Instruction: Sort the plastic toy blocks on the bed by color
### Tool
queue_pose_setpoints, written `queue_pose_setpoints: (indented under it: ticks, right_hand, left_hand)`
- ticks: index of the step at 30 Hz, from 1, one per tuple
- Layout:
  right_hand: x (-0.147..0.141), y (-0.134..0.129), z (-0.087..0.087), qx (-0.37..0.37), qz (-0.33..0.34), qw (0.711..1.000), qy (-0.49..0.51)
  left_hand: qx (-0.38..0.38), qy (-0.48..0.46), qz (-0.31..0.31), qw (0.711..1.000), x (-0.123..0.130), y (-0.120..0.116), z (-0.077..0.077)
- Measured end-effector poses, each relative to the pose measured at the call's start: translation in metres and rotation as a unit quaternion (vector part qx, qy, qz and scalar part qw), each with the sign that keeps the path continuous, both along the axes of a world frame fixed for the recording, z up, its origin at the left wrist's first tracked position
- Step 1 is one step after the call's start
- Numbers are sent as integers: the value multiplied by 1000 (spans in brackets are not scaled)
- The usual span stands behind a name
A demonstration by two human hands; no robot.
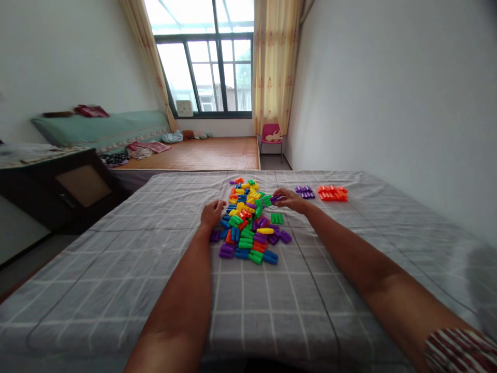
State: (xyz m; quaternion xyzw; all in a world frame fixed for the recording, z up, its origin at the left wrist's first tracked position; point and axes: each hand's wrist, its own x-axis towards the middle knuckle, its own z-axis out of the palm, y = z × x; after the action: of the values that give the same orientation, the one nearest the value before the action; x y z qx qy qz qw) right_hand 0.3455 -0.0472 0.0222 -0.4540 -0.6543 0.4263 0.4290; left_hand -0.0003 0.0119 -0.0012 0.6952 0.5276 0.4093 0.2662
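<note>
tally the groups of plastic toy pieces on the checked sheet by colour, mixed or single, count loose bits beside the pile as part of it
Mixed-colour pile: 1
Purple group: 1
Orange group: 1
Total: 3 groups; the pile's pieces overlap too much to count singly.

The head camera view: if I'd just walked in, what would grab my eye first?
Probably the heap of bright plastic pieces in the middle of the grey checked cloth. The left hand is at its left side, and the right hand is by a purple piece on its right. Farther right lie a purple group and an orange group.
</note>
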Motion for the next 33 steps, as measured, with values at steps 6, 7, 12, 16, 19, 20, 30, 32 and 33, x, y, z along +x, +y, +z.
queue_pose_setpoints:
  ticks: [6,7,12,16,19,20,30,32,33]
  right_hand:
    - [-43,-4,39,90,55,993,56]
    - [-53,-4,43,114,68,990,43]
    - [-95,-6,38,160,77,984,-13]
    - [-83,1,25,94,-58,991,78]
    - [-39,10,23,56,-161,982,86]
    - [-21,12,22,49,-190,978,65]
    - [48,9,-4,40,-179,929,-321]
    - [44,9,-4,53,-156,916,-365]
    - [42,9,-4,46,-133,916,-376]
  left_hand:
    - [92,-131,-87,983,22,-16,29]
    - [98,-119,-112,982,27,-21,32]
    - [78,-34,-191,978,41,-36,36]
    - [33,-18,-165,986,33,-34,30]
    - [3,-67,-96,993,24,-25,23]
    - [1,-74,-76,994,22,-22,20]
    - [-48,-84,-5,995,3,-9,5]
    - [-53,-87,-2,995,2,-9,6]
    - [-55,-85,-4,995,1,-9,6]
